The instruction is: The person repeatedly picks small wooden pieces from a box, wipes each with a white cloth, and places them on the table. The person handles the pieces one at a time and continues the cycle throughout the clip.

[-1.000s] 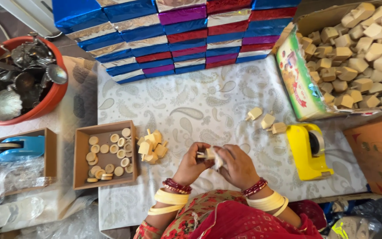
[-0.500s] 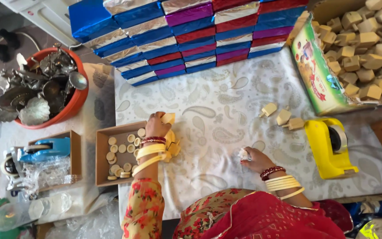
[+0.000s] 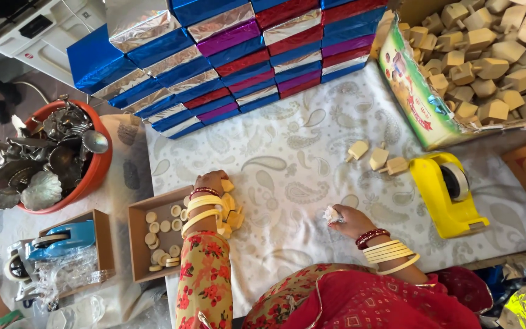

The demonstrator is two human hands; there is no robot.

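The left hand (image 3: 212, 183) now lies on a small pile of wooden blocks (image 3: 231, 210), just beside the edge of an open brown box (image 3: 138, 244). Half a second ago it was coming down on this same pile, and a second ago both hands were together near the person's lap, working on one small piece. So the hands have split up: the left one went off to the pile and the right one stayed close to the body. I cannot tell whether the left fingers have closed on a block, because the back of the hand hides them. The right hand (image 3: 351, 220) rests on the patterned cloth (image 3: 287, 152) with its fingers pinched on a small wrapped piece (image 3: 331, 214), shiny and crinkled, right at the fingertips. That piece looks finished or nearly so, and the left hand seems to be fetching the next block. Inside the box, next to the left wrist, lie small round wooden discs (image 3: 159, 234). Farther out from the right hand stands a yellow tape holder (image 3: 442, 195), and beyond it three loose wooden tops (image 3: 377, 158). Well apart from both hands, at the far edge of the cloth, stand stacks of shiny foil boxes (image 3: 232, 55).
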